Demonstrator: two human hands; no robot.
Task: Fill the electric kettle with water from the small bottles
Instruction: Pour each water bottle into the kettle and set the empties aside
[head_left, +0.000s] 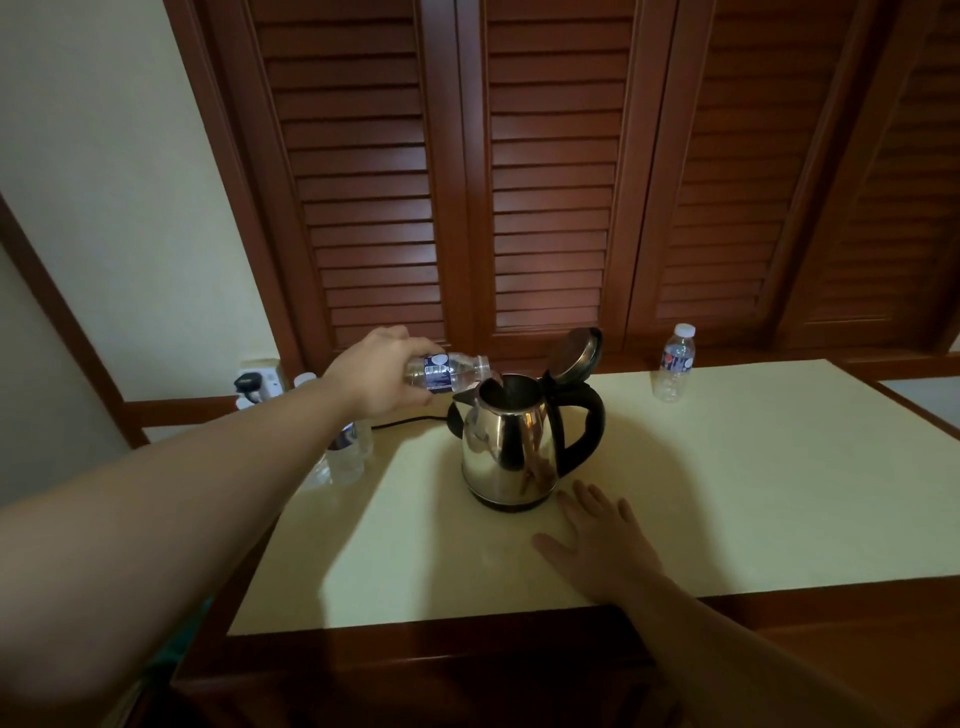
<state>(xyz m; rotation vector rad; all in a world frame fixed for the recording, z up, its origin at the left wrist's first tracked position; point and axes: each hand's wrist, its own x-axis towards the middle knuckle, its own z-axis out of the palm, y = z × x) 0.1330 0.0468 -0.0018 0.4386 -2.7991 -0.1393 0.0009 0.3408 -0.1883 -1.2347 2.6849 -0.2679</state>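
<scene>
Where forearm (156, 493) crosses: half-hidden bottles (347, 457).

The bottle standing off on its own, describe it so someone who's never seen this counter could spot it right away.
Start at the steel kettle in the middle of the cream countertop, then look past its black handle toward the louvered wooden doors. Near the back edge stands a small clear bottle. Unlike the tipped bottle in the left hand, it is upright, white-capped and untouched.
</scene>
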